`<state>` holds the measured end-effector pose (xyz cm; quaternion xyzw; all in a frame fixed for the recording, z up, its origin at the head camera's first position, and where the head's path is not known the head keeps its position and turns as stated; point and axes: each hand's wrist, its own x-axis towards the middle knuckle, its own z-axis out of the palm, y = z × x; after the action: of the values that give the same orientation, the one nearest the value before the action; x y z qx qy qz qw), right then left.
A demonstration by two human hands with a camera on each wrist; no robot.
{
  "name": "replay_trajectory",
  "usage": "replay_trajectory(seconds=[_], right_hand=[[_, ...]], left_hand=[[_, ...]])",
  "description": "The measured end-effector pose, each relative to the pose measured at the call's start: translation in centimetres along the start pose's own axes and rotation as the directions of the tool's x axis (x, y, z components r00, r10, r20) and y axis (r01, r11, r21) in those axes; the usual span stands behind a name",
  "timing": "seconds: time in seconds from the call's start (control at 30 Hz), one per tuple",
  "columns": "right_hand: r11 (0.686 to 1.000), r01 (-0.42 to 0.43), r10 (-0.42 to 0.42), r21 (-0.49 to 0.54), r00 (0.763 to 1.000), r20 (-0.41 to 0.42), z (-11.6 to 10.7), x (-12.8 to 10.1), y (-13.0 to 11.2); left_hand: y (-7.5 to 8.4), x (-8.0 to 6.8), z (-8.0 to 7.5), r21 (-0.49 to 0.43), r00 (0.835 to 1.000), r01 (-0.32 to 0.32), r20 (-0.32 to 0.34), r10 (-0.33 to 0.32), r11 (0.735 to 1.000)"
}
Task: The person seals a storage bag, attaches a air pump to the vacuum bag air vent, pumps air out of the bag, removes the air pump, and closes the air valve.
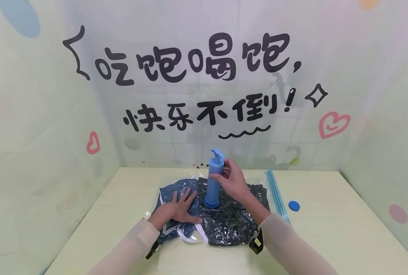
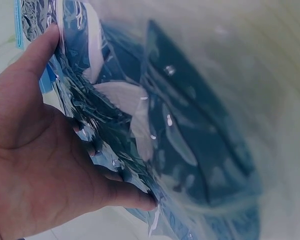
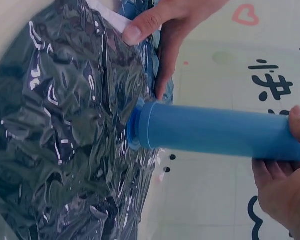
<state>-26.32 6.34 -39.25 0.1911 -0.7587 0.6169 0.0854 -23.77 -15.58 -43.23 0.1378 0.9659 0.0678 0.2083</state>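
A clear vacuum bag [image 1: 235,225] lies flat on the table, its film wrinkled over folded dark and blue clothes [image 1: 185,187] with white trim. Upright on the bag's valve stands a blue hand pump [image 1: 213,187], its handle [image 1: 217,154] at the top. My right hand [image 1: 234,181] grips the upper part of the pump's barrel, thumb on one side and fingers on the other. My left hand [image 1: 180,209] rests with spread fingers on the blue side of the bag, left of the pump. In the right wrist view the pump's base [image 3: 136,124] meets the film.
A round blue cap [image 1: 294,206] lies on the table [image 1: 327,229] right of the bag. Along the bag's right edge runs a light-blue zip strip [image 1: 277,196]. Printed curtain walls [image 1: 204,152] close in the back and both sides.
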Motion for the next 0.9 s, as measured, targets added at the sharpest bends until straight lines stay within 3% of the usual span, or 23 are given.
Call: replay_trajectory(seconds=[0.1,0.27,0.47,0.63,0.7,0.8,0.9], right_hand=[[0.999,0.037,-0.04,0.031,0.993,0.115,-0.7,0.3,0.2],[0.994,0.105,-0.11,0.031,0.956,0.27,-1.6,1.1,0.5],[0.993,0.115,-0.111,0.006,0.943,0.315,-2.2,1.5,0.7],[0.992,0.12,-0.123,0.029,0.947,0.296,-1.8,1.0,0.6],[0.995,0.105,-0.102,0.001,0.962,0.255,-1.2,0.5,0.5],[0.997,0.028,-0.019,-0.065,0.991,0.13,0.0,-0.3,0.0],[0.99,-0.088,0.083,-0.111,0.996,-0.042,1.5,-0.7,-0.7]], left_hand=[[0.0,0.0,0.0,0.003,1.0,-0.002,-0.004,0.002,1.0],[-0.1,0.0,0.1,-0.001,1.0,0.004,-0.01,-0.004,1.0],[0.0,-0.1,0.1,0.007,1.0,0.009,-0.013,-0.009,1.0],[0.1,-0.1,0.1,0.011,1.0,0.015,-0.012,-0.015,1.0],[0.1,-0.2,0.1,0.014,1.0,0.016,-0.008,-0.016,1.0],[0.0,-0.1,0.2,0.022,1.0,0.013,-0.005,-0.013,1.0],[0.0,-0.2,0.1,0.024,1.0,0.016,0.0,-0.016,1.0]])
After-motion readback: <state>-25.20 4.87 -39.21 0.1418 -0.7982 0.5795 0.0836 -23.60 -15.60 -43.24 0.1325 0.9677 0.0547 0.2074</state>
